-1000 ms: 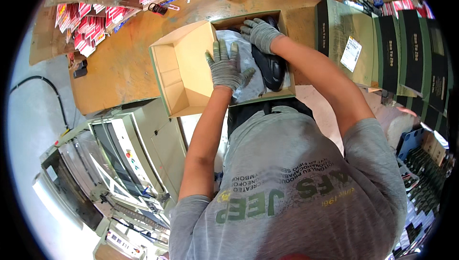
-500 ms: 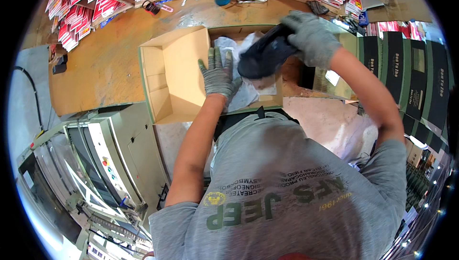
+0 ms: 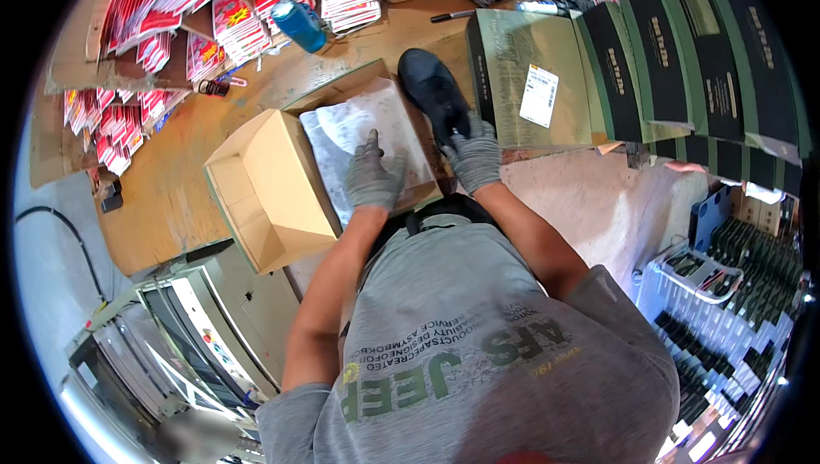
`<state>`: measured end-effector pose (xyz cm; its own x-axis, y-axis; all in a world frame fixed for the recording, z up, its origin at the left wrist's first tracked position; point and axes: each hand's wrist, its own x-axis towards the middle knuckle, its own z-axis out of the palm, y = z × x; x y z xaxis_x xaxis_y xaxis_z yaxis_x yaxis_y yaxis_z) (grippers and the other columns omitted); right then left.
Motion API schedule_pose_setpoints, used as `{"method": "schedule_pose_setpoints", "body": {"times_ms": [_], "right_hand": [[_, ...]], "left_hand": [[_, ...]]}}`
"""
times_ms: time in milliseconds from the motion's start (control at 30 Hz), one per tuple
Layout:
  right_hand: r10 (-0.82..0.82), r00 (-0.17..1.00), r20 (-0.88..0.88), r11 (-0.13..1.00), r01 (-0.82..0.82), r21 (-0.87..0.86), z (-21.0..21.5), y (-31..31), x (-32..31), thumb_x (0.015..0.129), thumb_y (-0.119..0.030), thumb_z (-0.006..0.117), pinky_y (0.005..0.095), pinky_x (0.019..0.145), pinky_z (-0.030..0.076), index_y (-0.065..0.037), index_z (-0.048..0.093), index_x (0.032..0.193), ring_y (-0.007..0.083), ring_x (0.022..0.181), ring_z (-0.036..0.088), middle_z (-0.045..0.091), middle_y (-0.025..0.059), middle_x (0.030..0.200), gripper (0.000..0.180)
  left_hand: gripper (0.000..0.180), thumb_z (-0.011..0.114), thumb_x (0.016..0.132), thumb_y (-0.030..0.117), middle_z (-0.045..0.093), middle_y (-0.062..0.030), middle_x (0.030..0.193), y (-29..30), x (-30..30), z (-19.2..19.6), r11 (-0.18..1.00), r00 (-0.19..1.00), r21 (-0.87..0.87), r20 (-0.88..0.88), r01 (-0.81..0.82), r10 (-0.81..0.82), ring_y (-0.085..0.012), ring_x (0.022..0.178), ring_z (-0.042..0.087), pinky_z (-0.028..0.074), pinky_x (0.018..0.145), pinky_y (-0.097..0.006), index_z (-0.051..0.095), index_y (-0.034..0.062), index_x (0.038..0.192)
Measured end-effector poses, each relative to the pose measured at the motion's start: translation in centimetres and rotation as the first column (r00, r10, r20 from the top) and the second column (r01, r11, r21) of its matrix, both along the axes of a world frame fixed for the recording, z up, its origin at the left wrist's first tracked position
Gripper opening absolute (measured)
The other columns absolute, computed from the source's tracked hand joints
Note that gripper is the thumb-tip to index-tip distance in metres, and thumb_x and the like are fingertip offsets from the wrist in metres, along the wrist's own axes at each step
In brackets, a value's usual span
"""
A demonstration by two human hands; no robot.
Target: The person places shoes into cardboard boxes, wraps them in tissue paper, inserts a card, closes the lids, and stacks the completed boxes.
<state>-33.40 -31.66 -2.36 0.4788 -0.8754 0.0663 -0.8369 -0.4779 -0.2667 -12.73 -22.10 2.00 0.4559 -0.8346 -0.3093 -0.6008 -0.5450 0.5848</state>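
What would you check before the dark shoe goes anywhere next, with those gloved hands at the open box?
1. Right hand grips the black shoe at its near end: ok.
2. Left hand presses flat on the white wrapping paper: ok.
3. Paper covers the cardboard box tray: ok.
4. Lid flap open to the left: ok.
5. Second shoe under the paper: cannot tell.

Black shoe (image 3: 434,88), grey gloves (image 3: 372,178)

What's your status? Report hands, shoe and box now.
Left hand flat on white tissue paper in open box. Right hand grips black shoe beside it. Nothing blocking.
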Motion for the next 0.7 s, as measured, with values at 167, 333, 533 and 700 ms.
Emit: {"method": "schedule_pose_setpoints", "body": {"times_ms": [167,333,533,700], "right_hand": [[0.016,1.0,-0.025,0.995,-0.014,0.098,0.5,0.3,0.2,0.079,-0.036,0.075,0.0517,0.1,0.044,-0.008,0.074,0.104,0.0441,0.121,0.048,0.05,0.0227,0.137,0.038],[0.111,0.994,-0.01,0.989,-0.11,0.102,-0.6,0.7,-1.9,0.08,-0.037,0.073,0.0517,0.102,0.042,-0.008,0.073,0.11,0.0439,0.122,0.047,0.05,0.0221,0.138,0.041],[0.12,0.985,0.122,0.99,-0.129,0.064,0.9,0.5,-2.1,0.081,-0.029,0.072,0.0519,0.104,0.041,-0.005,0.069,0.118,0.0436,0.124,0.046,0.049,0.0224,0.139,0.044],[0.26,0.834,0.486,0.933,-0.347,0.095,6.1,2.9,0.3,0.086,-0.022,0.069,0.0459,0.104,0.044,-0.003,0.063,0.123,0.0378,0.12,0.056,0.059,0.0199,0.131,0.042]], "left_hand": [[0.079,0.072,0.08,0.039,0.059,-0.0193,0.129,-2.7,-4.5,-2.4,0.878,0.815,0.455,0.444,0.152,-0.371,-0.0316,0.122,0.058,0.048,0.096,-0.047,0.046,0.0046,0.146],[0.019,0.057,0.091,0.017,0.071,-0.0135,0.096,-1.2,-1.9,-4.9,0.938,0.885,0.283,0.356,0.203,-0.299,-0.0353,0.099,0.066,0.054,0.084,-0.046,0.073,0.0079,0.099],[0.02,0.062,0.089,0.002,0.07,-0.0127,0.098,7.1,6.1,0.2,0.891,0.888,-0.438,0.448,0.119,0.101,-0.0312,0.095,0.066,0.053,0.083,-0.043,0.072,0.0082,0.105],[0.021,0.063,0.096,0.009,0.07,-0.0101,0.113,26.8,18.6,-0.9,0.334,0.409,-0.454,-0.075,-0.826,0.909,-0.0184,0.097,0.065,0.052,0.089,-0.03,0.068,0.0004,0.115]]}}
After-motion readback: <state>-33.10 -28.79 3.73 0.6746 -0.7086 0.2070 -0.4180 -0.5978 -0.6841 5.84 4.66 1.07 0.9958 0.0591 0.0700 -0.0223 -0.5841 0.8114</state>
